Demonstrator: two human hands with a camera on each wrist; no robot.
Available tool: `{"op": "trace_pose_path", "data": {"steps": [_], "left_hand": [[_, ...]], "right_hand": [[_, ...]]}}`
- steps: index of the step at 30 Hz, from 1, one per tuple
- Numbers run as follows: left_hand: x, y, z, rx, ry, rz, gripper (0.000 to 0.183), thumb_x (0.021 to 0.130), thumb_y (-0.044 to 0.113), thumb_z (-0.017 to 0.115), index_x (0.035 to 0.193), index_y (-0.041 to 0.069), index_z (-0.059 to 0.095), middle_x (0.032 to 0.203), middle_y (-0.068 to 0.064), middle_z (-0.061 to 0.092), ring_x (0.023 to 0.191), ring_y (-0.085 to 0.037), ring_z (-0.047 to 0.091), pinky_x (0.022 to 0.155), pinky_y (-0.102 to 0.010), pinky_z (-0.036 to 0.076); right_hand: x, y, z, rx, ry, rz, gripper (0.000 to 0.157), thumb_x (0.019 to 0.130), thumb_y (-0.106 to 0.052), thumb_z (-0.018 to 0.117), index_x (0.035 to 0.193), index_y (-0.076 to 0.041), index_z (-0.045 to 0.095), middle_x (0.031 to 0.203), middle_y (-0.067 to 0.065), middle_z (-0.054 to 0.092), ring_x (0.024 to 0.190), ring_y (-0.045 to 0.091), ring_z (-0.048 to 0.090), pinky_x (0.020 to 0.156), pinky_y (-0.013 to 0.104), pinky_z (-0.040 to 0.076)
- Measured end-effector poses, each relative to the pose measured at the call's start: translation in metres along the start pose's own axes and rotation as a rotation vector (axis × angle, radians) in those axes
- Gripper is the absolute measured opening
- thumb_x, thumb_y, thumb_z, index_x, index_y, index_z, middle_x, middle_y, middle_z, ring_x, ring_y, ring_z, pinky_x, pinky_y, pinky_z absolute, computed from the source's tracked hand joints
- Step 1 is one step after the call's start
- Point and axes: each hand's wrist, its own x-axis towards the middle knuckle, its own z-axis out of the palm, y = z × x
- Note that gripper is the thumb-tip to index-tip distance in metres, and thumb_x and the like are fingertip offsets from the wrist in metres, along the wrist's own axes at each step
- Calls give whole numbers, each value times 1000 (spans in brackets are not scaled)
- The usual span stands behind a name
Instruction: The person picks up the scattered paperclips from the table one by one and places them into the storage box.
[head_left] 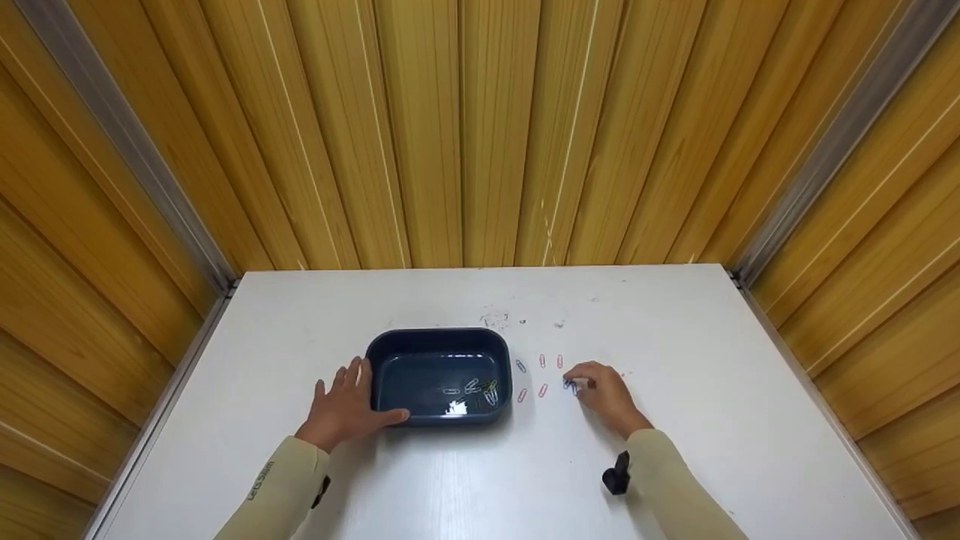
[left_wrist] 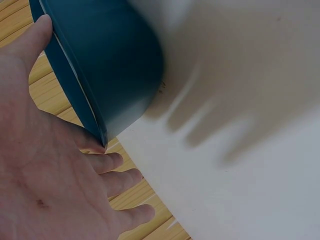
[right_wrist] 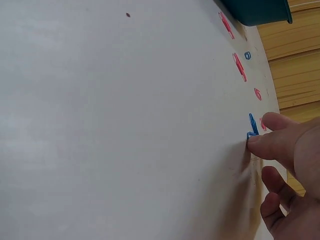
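Tray [head_left: 405, 386], dark blue, one: it is standing on the white tabletop [head_left: 465, 487], a little nearer the left edge than the right.

Left hand [head_left: 345, 409]: your fingers are lying wide along the tray's left end, and the thumb is resting on the rim at its near corner.

Right hand [head_left: 609, 397]: your fingers are lying bent and narrow over the blue clips [right_wrist: 253, 124], apparently two, close together. One fingertip is touching; whether you are gripping either clip, you cannot tell from these views.

Paper clips [head_left: 491, 396], several, overlapping: they are lying on the tray's floor, mostly on the side facing the tabletop's right edge.

Pink clips [head_left: 543, 391], four: they are lying loose between the tray and your right hand, well in from the tabletop's right edge.

Dark clip [head_left: 520, 366], one: it is lying just beside the tray's right wall.

Hazards, as judged: thin wire and a loose pinch could be causing a slip. Blue clips lying this close could be snagging and lifting as a pair. A push from your left hand could be sliding the tray onto the dark clip. A low sweep could be scattering the pink clips.
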Motion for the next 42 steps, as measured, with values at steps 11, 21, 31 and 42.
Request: {"op": "trace_pose_path", "data": {"steps": [11,21,31,42], "left_hand": [[1,0,1,21,13,11,124,71,78,61,152,-5,17,159,-24,19,146,-45,19,114,-69,10],[1,0,1,13,5,8,122,73,76,62,152,-5,16,160,-24,17,146,-45,18,114,-69,9],[1,0,1,0,2,8,120,74,73,63,152,-5,15,160,-24,17,146,-46,17,114,-69,8],[1,-1,2,9,11,10,122,73,76,62,152,-5,16,159,-24,18,146,-46,19,113,-69,10]], "right_hand": [[0,-2,2,-37,10,2,28,80,10,67,96,-12,76,99,0,69,100,20,59,90,39,48],[-1,-5,3,-53,1,69,22,80,5,70,91,-13,75,93,0,67,91,19,56,85,35,44],[0,-3,6,-52,-11,116,18,82,4,69,85,-14,71,93,1,66,95,19,59,90,39,48],[-3,-4,7,-26,-3,85,17,82,4,70,79,-13,68,87,-1,66,82,14,55,76,28,46]]}}
